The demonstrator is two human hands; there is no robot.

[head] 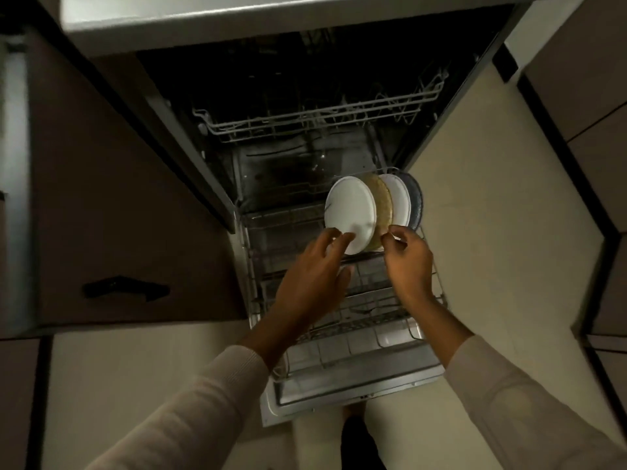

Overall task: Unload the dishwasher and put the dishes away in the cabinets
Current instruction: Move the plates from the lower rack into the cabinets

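At 9 o'clock in the view hangs a brown cabinet door [142, 212] with a black handle [125, 288]. To its right the dishwasher [190, 137] stands open, the upper rack [319, 120] at 12 o'clock and the lower rack [339, 320] pulled out over the dropped door [339, 391]. The left hand [315, 276] reaches up from 7 o'clock. Its fingertips [347, 239] touch the front white plate [351, 212] at the rim's 6 o'clock and its thumb is clear below, so the grasp is not closed. Four plates stand on edge at the rack's 1 o'clock corner. Behind the front one are a tan plate [382, 198], a second white plate [399, 201] and a grey-blue plate [416, 198]. The right hand [407, 266] pinches at their lower rims, but I cannot tell which plate it holds.
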